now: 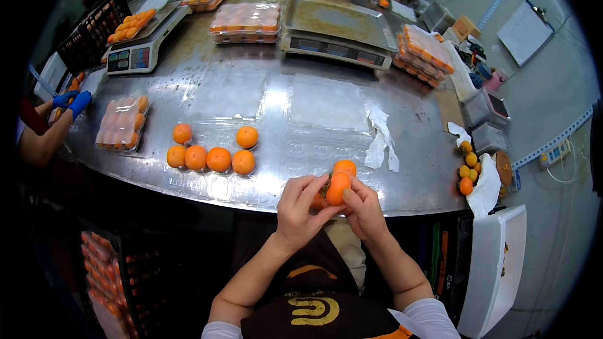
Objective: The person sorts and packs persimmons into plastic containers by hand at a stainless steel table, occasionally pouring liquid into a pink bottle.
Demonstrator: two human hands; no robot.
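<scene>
Near the table's front edge, my left hand (298, 208) and my right hand (367, 211) are closed around an orange persimmon (338, 189). A bit of its green cap shows at the left-hand fingers. Just beyond it is another persimmon (345, 167); whether it rests in the tray or is held, I cannot tell. Part of a further persimmon (319, 201) peeks out beside my left fingers. Under and beyond my hands lies an open clear plastic tray (308, 150). To its left, a second clear tray (217, 127) holds several persimmons (218, 159), mostly along its near row.
A packed clear box (121, 124) sits at left, near a co-worker's blue-gloved hands (79, 104). Two scales (336, 28) and stacked fruit packs (245, 21) stand farther back. Torn white paper (379, 138) lies right of the tray; small persimmons (468, 169) line the right edge.
</scene>
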